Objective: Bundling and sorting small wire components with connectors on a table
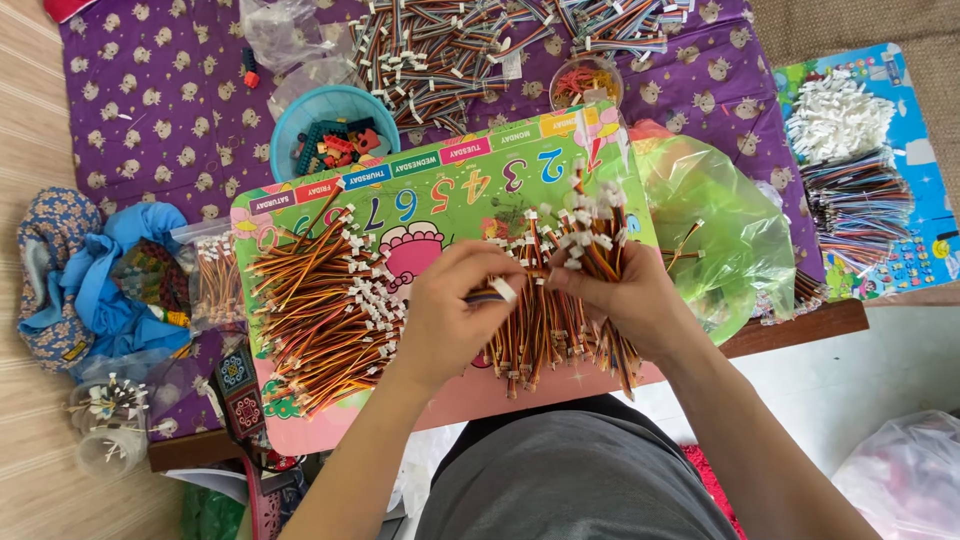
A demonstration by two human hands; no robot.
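Both hands clamped: left hand [450, 310] on one wire w/ connector [497, 291], right hand [630, 300] on wire bundle [590, 235].

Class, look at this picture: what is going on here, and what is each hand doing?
A person sits at a colourful board laid on a low table. The right hand grips a bundle of short wires with white plugs, while the left hand pinches a single wire beside it. A loose pile of wires lies on the board's left side.
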